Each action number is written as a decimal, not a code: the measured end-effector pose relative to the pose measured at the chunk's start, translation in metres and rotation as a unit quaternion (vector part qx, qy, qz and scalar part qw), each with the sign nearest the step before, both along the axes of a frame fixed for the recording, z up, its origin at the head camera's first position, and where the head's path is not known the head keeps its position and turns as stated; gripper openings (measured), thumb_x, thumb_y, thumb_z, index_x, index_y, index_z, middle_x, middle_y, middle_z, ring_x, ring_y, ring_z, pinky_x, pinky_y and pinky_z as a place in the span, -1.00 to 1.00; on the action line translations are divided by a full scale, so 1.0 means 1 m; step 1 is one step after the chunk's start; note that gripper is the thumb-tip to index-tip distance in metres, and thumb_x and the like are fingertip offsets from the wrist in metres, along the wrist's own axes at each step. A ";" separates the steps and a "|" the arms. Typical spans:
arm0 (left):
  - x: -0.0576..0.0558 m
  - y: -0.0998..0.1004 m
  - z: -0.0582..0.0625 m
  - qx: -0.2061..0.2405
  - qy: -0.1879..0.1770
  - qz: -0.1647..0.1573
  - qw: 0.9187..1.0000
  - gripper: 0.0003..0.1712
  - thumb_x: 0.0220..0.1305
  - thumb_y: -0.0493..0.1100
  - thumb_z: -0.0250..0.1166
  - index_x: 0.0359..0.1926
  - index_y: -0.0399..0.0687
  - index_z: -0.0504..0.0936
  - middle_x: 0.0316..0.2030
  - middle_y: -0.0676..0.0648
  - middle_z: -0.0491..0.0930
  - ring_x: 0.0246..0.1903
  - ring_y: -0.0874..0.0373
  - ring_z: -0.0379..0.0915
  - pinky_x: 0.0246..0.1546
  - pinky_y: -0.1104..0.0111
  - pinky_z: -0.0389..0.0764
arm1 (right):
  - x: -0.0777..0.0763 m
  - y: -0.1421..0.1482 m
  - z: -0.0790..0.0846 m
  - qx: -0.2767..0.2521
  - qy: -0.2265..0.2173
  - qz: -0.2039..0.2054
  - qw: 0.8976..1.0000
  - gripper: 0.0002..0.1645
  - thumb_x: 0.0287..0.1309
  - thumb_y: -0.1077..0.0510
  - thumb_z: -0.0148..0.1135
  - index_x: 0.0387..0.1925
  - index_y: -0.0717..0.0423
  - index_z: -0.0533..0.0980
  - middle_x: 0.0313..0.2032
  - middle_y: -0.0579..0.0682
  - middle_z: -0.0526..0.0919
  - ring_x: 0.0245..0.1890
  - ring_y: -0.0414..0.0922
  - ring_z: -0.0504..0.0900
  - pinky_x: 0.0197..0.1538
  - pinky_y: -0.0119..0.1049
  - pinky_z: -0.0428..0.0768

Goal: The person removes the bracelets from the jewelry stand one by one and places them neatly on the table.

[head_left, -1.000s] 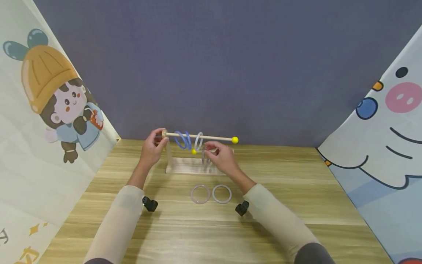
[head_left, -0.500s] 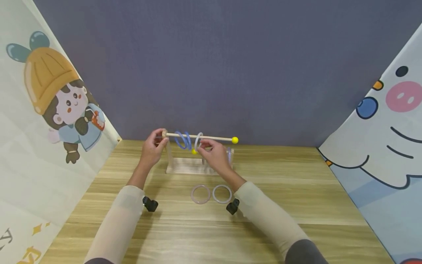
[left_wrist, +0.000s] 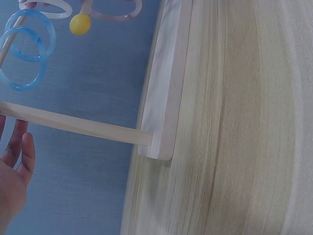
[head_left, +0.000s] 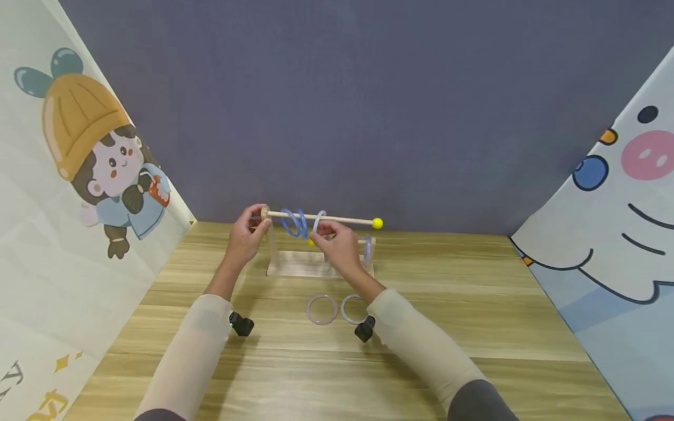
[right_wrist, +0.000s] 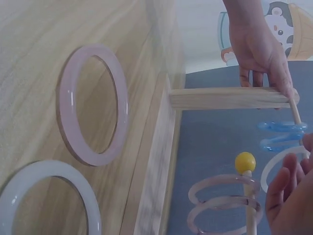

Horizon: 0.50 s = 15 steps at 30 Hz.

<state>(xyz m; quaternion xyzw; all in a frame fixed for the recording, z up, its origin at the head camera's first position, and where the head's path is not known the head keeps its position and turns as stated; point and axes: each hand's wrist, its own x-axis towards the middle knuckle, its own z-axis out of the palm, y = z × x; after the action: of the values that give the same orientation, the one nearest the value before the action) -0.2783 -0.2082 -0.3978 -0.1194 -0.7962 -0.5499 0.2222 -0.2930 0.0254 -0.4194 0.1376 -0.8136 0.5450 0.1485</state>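
My left hand (head_left: 244,237) grips the top of the wooden stand's left post (left_wrist: 80,125), where the upper rod (head_left: 347,220) begins. Two blue bangles (head_left: 302,225) hang on that rod near the post. To their right hangs a white bangle (head_left: 316,224), and my right hand (head_left: 339,245) pinches its lower side between thumb and fingertips. The upper rod ends in a yellow ball (head_left: 377,223). Below, a shorter rod with its own yellow ball (right_wrist: 245,163) carries pale purple bangles (right_wrist: 220,177), partly behind my right hand in the head view.
On the wooden table in front of the stand's base (head_left: 295,266) lie a pink bangle (head_left: 322,321) and a white one (right_wrist: 49,169), the latter partly covered by the right wrist camera (head_left: 364,329). A dark wall (head_left: 337,117) rises close behind the stand.
My right hand has moved left from the lower rod's purple bangles, now at that rod's right end, to the white bangle on the upper rod. The left hand has kept its grip on the post.
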 end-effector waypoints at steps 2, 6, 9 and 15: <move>0.000 0.001 0.000 -0.001 0.001 -0.002 1.000 -0.54 0.41 -0.32 0.27 0.25 -0.46 0.46 0.02 -0.44 0.58 -0.17 0.22 0.57 -0.26 0.69 0.58 | 0.001 -0.001 -0.001 -0.005 0.007 -0.005 1.000 -0.70 0.08 0.10 0.54 -0.14 0.09 0.72 -0.31 0.02 0.81 -0.41 -0.09 0.74 -0.39 -0.47 0.64; 0.000 0.001 0.000 -0.002 -0.001 -0.004 1.000 -0.53 0.41 -0.31 0.27 0.25 -0.45 0.45 0.03 -0.44 0.58 -0.15 0.19 0.57 -0.26 0.69 0.58 | 0.001 -0.001 -0.003 -0.015 0.024 -0.012 1.000 -0.74 0.09 0.14 0.52 -0.15 0.10 0.72 -0.33 0.04 0.82 -0.46 -0.14 0.75 -0.42 -0.44 0.68; 0.000 0.001 0.000 -0.003 -0.001 -0.004 1.000 -0.53 0.42 -0.31 0.27 0.26 -0.45 0.45 0.04 -0.44 0.57 -0.13 0.11 0.58 -0.26 0.69 0.58 | 0.001 -0.001 -0.004 -0.018 0.032 -0.014 0.999 -0.75 0.09 0.15 0.50 -0.15 0.09 0.73 -0.35 0.04 0.82 -0.48 -0.15 0.75 -0.44 -0.43 0.68; -0.001 0.000 -0.001 0.002 -0.004 -0.006 1.000 -0.53 0.43 -0.30 0.26 0.27 -0.44 0.44 0.05 -0.43 0.57 -0.11 0.02 0.58 -0.28 0.68 0.58 | 0.000 0.001 -0.005 -0.027 0.034 -0.009 0.999 -0.72 0.10 0.16 0.49 -0.13 0.13 0.73 -0.34 0.05 0.82 -0.46 -0.10 0.75 -0.42 -0.42 0.69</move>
<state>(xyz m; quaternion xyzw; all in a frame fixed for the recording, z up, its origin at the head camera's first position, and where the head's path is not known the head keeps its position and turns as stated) -0.2789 -0.2084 -0.3993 -0.1210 -0.7954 -0.5531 0.2160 -0.2931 0.0266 -0.4244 0.1442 -0.7942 0.5607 0.1848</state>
